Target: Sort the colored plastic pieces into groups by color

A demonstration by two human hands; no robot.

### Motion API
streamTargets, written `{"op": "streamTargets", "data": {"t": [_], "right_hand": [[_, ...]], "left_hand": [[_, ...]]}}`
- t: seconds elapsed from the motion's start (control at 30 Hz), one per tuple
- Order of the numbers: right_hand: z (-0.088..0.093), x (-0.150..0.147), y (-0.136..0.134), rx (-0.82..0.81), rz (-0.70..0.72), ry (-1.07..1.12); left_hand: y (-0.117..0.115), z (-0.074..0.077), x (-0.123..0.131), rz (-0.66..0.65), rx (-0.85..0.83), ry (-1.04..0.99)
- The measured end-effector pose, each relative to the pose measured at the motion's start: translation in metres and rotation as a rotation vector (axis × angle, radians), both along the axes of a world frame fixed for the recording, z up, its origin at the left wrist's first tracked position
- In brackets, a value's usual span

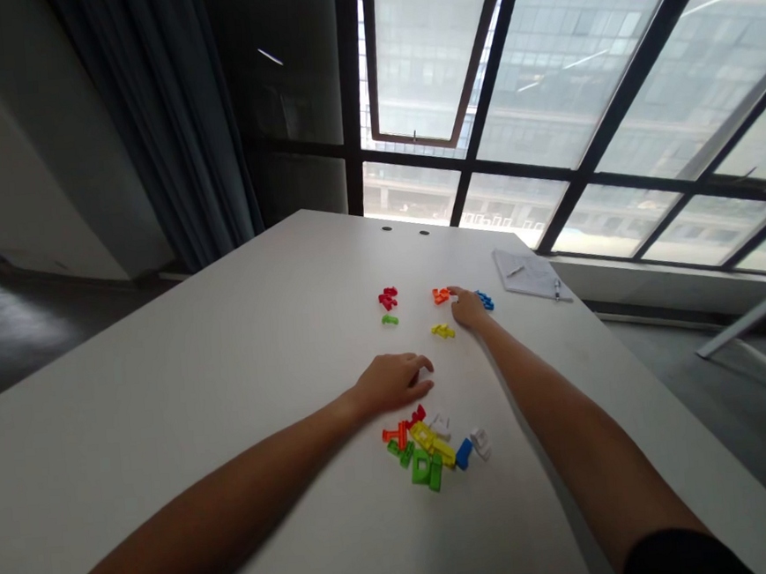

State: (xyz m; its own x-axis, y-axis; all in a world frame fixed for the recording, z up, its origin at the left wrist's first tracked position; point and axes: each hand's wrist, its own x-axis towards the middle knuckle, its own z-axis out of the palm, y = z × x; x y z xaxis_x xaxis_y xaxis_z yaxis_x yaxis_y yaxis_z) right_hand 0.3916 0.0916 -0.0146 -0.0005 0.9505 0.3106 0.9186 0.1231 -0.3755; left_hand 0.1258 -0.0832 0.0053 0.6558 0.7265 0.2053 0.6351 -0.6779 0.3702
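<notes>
My left hand [394, 381] rests on the white table [231, 378] with its fingers curled under, just behind a heap of small plastic pieces [432, 448] in green, yellow, orange, red, blue and white. My right hand [469, 308] reaches far across the table, fingers closed down at an orange piece [440, 296]; what it grips is hidden. A blue piece [486, 300] lies right beside that hand, a yellow piece [443, 330] just to its left. Red pieces [387, 298] and a green piece [389, 319] lie further left.
A sheet of paper [528, 274] with a pen on it lies near the table's far right corner. Large windows [540, 89] rise behind the table, and a dark curtain [158, 119] hangs at the left. The table's right edge drops to the floor.
</notes>
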Motion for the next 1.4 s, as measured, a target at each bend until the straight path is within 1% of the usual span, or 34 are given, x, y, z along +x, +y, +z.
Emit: {"op": "streamTargets", "data": {"t": [0.1, 0.17, 0.23, 0.33, 0.4, 0.5, 0.6, 0.67, 0.77, 0.87, 1.0, 1.07, 1.13, 1.27, 1.33, 1.4], "right_hand": [[-0.001, 0.008, -0.006, 0.019, -0.007, 0.032], [-0.004, 0.012, -0.021, 0.037, -0.015, 0.041], [-0.009, 0.015, -0.045, 0.055, 0.003, 0.039], [-0.016, 0.015, -0.09, 0.079, 0.106, 0.041], [-0.019, 0.015, -0.121, 0.128, 0.234, 0.08], [-0.021, 0.015, -0.157, 0.161, 0.369, 0.116], [-0.02, 0.013, -0.175, 0.163, 0.425, 0.129], [-0.018, 0.01, -0.179, 0.158, 0.435, 0.116], [-0.014, 0.006, -0.18, 0.164, 0.431, 0.096], [-0.007, 0.0, -0.185, 0.167, 0.452, 0.132], [0.006, -0.016, -0.199, 0.086, 0.516, 0.336], [0.01, -0.028, -0.206, 0.02, 0.538, 0.462], [0.013, -0.04, -0.21, -0.019, 0.535, 0.552], [0.014, -0.055, -0.213, 0.029, 0.452, 0.619], [0.013, -0.056, -0.213, 0.073, 0.427, 0.588], [0.011, -0.054, -0.212, 0.151, 0.401, 0.517]], "left_hand": [[0.002, -0.001, -0.001, -0.022, -0.011, -0.008], [0.003, -0.002, -0.001, -0.029, -0.015, -0.014], [0.003, -0.002, 0.0, -0.028, -0.016, -0.024], [0.003, -0.001, -0.002, -0.031, -0.038, -0.069], [0.004, 0.002, -0.007, -0.067, -0.104, -0.118], [0.007, 0.01, -0.017, -0.207, -0.285, -0.183], [0.009, 0.015, -0.026, -0.338, -0.469, -0.199], [0.01, 0.014, -0.029, -0.361, -0.503, -0.198], [0.012, 0.009, -0.028, -0.33, -0.457, -0.226], [0.014, 0.004, -0.024, -0.228, -0.405, -0.303], [0.009, 0.002, -0.013, -0.043, -0.392, -0.509], [0.004, 0.002, -0.007, 0.029, -0.366, -0.62], [-0.001, 0.003, -0.001, 0.086, -0.318, -0.681], [-0.006, 0.001, 0.004, 0.112, -0.282, -0.707], [-0.006, -0.001, 0.005, 0.121, -0.278, -0.694], [-0.005, -0.004, 0.004, 0.137, -0.265, -0.661]]}}
